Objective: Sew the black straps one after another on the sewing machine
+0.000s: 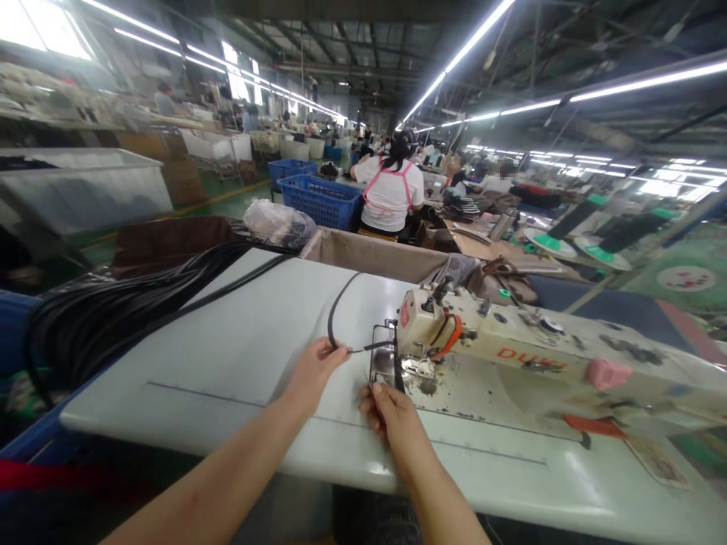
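Note:
A narrow black strap [332,318] curves over the white table, and my left hand [321,367] pinches it near its end. From those fingertips a thin piece points right, toward a short black strip [377,346] at the needle area of the sewing machine [482,341]. Just in front of the machine's needle plate is my right hand [391,412], its fingers closed together. Something thin and dark sticks up from between them, too small to name. A black wire frame [375,331] stands beside the machine head.
A thick bundle of black straps [130,295] hangs over the table's left side. Beyond the worktable [227,356] are a fabric-lined bin [363,253], a blue basket [318,200] and a seated person [393,189] with pink apron straps. Thread cones [571,219] stand at right.

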Available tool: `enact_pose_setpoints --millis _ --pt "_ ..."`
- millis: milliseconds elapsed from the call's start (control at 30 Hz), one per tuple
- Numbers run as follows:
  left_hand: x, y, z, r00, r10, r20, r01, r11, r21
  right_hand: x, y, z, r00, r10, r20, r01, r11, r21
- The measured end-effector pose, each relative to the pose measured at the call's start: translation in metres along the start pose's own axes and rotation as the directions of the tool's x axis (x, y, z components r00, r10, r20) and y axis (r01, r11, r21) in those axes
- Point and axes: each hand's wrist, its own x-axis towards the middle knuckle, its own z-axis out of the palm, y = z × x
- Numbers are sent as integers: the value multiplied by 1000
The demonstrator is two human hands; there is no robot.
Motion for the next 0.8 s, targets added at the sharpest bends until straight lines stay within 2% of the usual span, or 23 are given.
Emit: enact_pose_setpoints --millis 133,333,467,600,633,667,700,733,800 --pt "-24 5 -12 1000 11 -21 -9 996 88 16 -5 3 1000 18 18 -19 999 34" --pt "-47 6 -24 999 37 -12 -36 996 78 26 -8 13 992 19 127 -20 1000 2" --pt "-53 4 -32 998 56 11 -57 994 90 26 -8 16 990 -34 135 47 995 -91" --pt "-54 11 -41 998 56 20 -59 983 173 13 -13 10 985 -152 78 168 951 -258" --pt "-53 14 -45 998 57 33 -63 973 223 8 -14 7 976 -212 52 217 909 -357" --pt "-52 16 -49 997 54 49 -65 960 272 2 -14 3 957 -291 24 263 825 -501" --pt "-51 19 -53 997 38 66 -57 949 310 -4 -14 -1 926 -377 7 285 688 -668" --pt "-49 21 -59 997 8 82 -35 943 330 -9 -12 -5 889 -458 5 265 506 -821" --pt "-45 24 -71 991 -89 102 48 937 346 -19 -7 -15 837 -547 21 124 152 -981"
